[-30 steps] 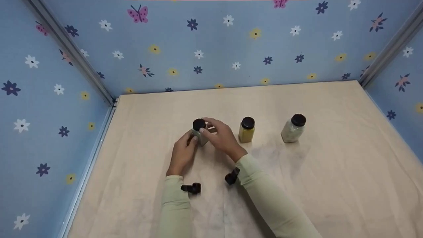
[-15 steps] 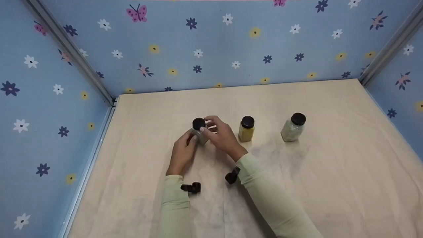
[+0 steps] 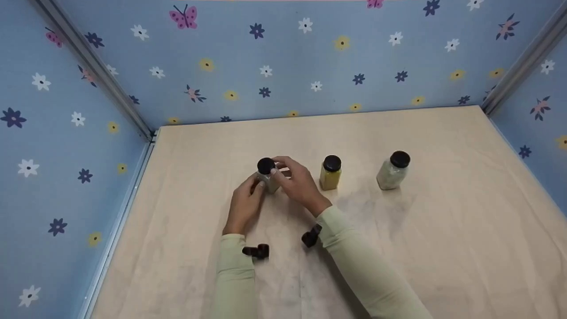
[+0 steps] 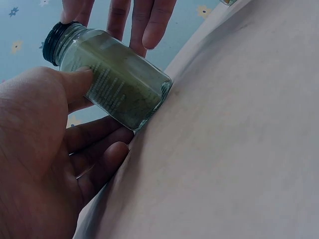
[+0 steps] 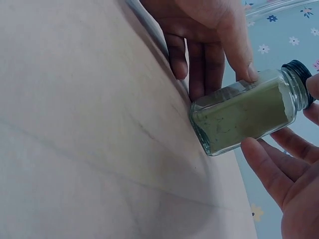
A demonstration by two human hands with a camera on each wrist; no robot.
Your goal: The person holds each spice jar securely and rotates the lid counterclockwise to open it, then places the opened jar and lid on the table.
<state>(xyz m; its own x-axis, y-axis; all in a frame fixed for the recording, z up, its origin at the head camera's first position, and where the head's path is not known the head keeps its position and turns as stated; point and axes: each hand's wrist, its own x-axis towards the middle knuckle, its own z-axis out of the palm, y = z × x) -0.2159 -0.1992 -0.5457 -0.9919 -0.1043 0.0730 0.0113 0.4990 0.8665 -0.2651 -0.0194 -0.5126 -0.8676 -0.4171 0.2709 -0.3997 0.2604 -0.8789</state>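
Observation:
A square glass jar (image 3: 268, 184) of green powder, with a black screw lid (image 3: 266, 165), stands on the cloth left of the table's middle. My left hand (image 3: 245, 205) grips its body from the left; in the left wrist view the thumb presses the printed side of the jar (image 4: 119, 82). From the right, my right hand (image 3: 302, 185) pinches the lid's edge between thumb and fingers. In the right wrist view the jar (image 5: 244, 114) shows powder filling most of it, and its lid (image 5: 297, 74) sits on the neck.
To the right stand a jar of yellow powder (image 3: 330, 179) and a jar of pale green contents (image 3: 391, 175), both black-lidded. Cream cloth (image 3: 460, 212) covers the table. Blue flowered panels (image 3: 301, 57) wall the back and both sides.
My right thumb has shifted slightly up along the lid's edge. The left hand keeps its grip, and the jars stay where they were.

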